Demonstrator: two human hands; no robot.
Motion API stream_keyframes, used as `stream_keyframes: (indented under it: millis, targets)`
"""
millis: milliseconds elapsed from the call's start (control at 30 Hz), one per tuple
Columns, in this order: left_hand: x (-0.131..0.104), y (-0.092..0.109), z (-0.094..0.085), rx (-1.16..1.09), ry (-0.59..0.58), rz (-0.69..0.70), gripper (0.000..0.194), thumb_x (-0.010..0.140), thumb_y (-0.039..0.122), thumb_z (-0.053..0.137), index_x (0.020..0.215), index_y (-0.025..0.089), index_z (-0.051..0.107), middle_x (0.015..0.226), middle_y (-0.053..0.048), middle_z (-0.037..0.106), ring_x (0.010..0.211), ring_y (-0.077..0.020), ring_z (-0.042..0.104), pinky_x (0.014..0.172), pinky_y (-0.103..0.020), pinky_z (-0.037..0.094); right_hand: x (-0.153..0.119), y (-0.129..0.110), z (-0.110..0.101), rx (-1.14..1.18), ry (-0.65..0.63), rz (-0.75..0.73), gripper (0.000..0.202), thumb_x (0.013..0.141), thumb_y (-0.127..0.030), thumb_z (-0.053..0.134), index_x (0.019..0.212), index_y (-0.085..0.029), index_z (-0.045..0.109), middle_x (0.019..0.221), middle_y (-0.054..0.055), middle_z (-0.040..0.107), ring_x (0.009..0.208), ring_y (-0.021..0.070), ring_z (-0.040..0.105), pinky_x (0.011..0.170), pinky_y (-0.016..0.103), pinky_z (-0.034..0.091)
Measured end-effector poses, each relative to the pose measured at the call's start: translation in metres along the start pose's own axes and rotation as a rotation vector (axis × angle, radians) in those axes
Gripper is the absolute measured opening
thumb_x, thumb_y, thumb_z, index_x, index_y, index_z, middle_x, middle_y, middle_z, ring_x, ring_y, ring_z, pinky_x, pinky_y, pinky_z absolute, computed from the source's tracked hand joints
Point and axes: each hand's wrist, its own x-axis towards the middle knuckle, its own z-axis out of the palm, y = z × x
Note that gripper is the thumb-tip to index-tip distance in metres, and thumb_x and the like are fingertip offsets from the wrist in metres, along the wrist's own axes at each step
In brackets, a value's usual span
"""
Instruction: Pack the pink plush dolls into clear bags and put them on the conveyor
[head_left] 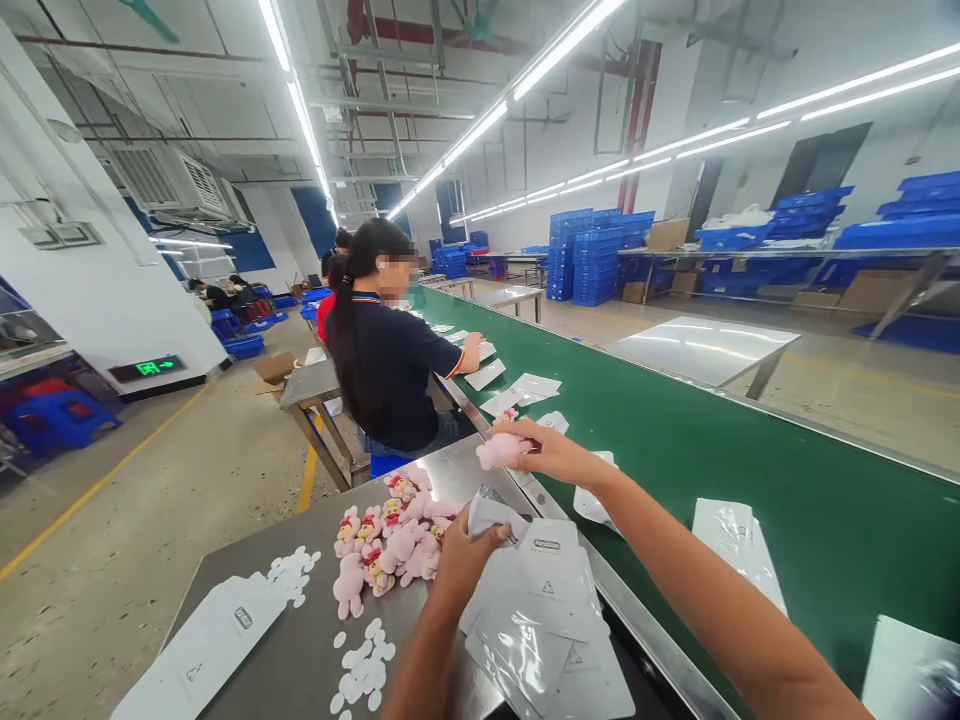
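Reaching out over the table's edge, my right hand [544, 450] is closed on a pink plush toy [501, 451]. Below and to its left, my left hand [469, 548] grips a small white bag [491, 515], whose top shows clear plastic. Beside my left wrist lies a heap of pink plush toys [401, 545], some with red bows, on the grey metal table [285, 640]. A stack of flat white bags [551, 640] lies under and to the right of my left hand.
White round discs [364, 665] and a long white bag [202, 640] lie at the left. A green conveyor belt [637, 450] carries white bags along the right. A person [390, 360] sits ahead, left of the belt. Blue crates [592, 255] stand beyond.
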Motion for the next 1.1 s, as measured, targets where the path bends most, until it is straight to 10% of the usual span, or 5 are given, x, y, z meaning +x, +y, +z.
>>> stream_keyframes:
  millis: [433,567,733,867,1100]
  targets:
    - [-0.012,-0.001,0.053,0.131,-0.319,0.037,0.027,0.067,0.032,0.069,0.087,0.014,0.062,0.074,0.000,0.060,0.068,-0.0153,0.050,0.062,-0.023,0.038,-0.105,-0.065,-0.034,-0.468,-0.038,0.012,0.036,0.075,-0.025,0.060,0.110,-0.022,0.051,0.093,0.003,0.061,0.082,0.0176,0.055,0.069,0.027,0.040]
    - [-0.014,0.009,0.069,0.018,-0.442,0.055,0.033,0.067,0.031,0.070,0.093,0.013,0.062,0.080,-0.002,0.061,0.073,-0.0161,0.051,0.066,-0.023,0.039,-0.115,-0.051,-0.033,-0.453,-0.039,-0.188,0.022,0.088,-0.021,0.046,0.106,-0.023,0.058,0.110,0.003,0.059,0.101,0.0164,0.052,0.088,0.030,0.038]
    - [-0.014,0.017,0.094,-0.082,-0.443,0.017,0.036,0.069,0.032,0.067,0.099,0.013,0.061,0.082,-0.003,0.062,0.075,-0.0169,0.054,0.067,-0.024,0.041,-0.144,-0.026,-0.018,-0.479,0.363,-0.021,0.019,0.089,-0.030,0.046,0.088,-0.020,0.063,0.111,0.007,0.059,0.108,0.0208,0.048,0.091,0.038,0.039]
    - [-0.020,0.013,0.127,0.032,-0.458,0.094,0.024,0.068,0.024,0.064,0.090,0.014,0.065,0.077,-0.002,0.064,0.072,-0.0179,0.056,0.066,-0.026,0.043,-0.174,-0.021,-0.011,-0.487,0.209,0.052,0.032,0.090,-0.040,0.042,0.085,-0.020,0.067,0.137,0.004,0.040,0.127,0.0258,0.031,0.103,0.043,0.028]
    - [0.002,0.013,0.132,-0.103,-0.622,0.082,0.064,0.071,0.040,0.066,0.128,0.021,0.046,0.132,-0.009,0.049,0.123,-0.0282,0.041,0.101,-0.039,0.033,-0.195,0.033,-0.094,-0.359,0.400,0.471,0.046,0.082,-0.057,0.042,0.077,-0.018,0.066,0.078,0.004,0.066,0.074,0.0206,0.061,0.065,0.028,0.045]
